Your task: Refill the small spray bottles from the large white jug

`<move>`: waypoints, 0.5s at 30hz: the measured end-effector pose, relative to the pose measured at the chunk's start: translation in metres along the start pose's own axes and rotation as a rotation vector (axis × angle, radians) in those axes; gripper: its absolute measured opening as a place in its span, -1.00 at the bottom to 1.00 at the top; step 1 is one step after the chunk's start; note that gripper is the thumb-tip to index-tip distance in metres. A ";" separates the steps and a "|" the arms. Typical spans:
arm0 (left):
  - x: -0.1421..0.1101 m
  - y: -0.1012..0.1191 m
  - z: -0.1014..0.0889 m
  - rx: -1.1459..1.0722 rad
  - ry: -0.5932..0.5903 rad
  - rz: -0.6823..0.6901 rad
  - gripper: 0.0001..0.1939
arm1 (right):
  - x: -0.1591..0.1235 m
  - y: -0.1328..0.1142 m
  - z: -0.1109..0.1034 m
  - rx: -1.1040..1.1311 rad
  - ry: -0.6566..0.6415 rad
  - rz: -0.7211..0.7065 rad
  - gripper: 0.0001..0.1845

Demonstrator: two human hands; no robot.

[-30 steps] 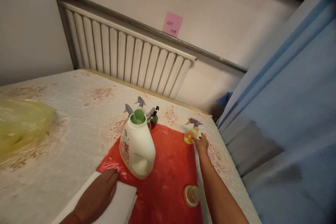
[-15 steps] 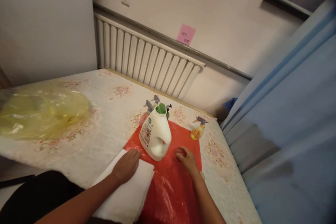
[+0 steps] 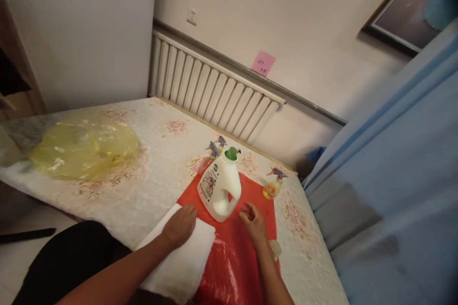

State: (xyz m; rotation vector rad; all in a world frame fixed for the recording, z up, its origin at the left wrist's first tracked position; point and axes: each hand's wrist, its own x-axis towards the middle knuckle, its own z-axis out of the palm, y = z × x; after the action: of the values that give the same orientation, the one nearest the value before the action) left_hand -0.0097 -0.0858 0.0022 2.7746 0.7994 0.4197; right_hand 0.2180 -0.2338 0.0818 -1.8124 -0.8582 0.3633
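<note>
A white detergent jug (image 3: 224, 183) with a green pouring spout stands upright on a flat red plastic bag (image 3: 250, 267), its mouth uncapped. My right hand (image 3: 253, 221) hovers just right of the jug's handle, fingers curled and apart, holding nothing. A folded white towel (image 3: 179, 271) lies across the bag's left side. On its far corner my left hand (image 3: 182, 223) rests palm down, with fingers laid on the cloth. Beyond my right forearm a pale cap (image 3: 275, 249) is partly hidden. A spray bottle of yellow liquid (image 3: 272, 188) stands at the bag's far right corner.
Several more bottles, among them a spray bottle with a grey trigger (image 3: 212, 149), crowd behind the jug. A crumpled yellow plastic bag (image 3: 86, 145) lies at the left. The flowered tablecloth (image 3: 157, 157) reaches toward the radiator (image 3: 214, 90); a blue curtain (image 3: 386, 176) hangs at right.
My right hand has left the yellow spray bottle and moved left and nearer to beside the jug. My left hand stays on the towel. The view has swung left.
</note>
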 end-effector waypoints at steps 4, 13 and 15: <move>-0.001 -0.001 0.001 -0.017 0.008 -0.005 -0.74 | 0.017 -0.030 0.006 0.025 0.091 -0.071 -0.29; 0.000 -0.001 0.001 -0.049 0.013 -0.056 -0.72 | 0.051 -0.045 0.010 0.039 0.130 -0.151 -0.48; 0.001 -0.003 0.002 -0.055 0.015 -0.057 -0.71 | 0.064 -0.040 0.012 0.025 0.118 -0.171 -0.52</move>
State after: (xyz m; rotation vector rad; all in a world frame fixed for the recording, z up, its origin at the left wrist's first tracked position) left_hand -0.0097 -0.0836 -0.0003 2.6944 0.8555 0.4455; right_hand 0.2403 -0.1731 0.1227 -1.7058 -0.9141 0.1559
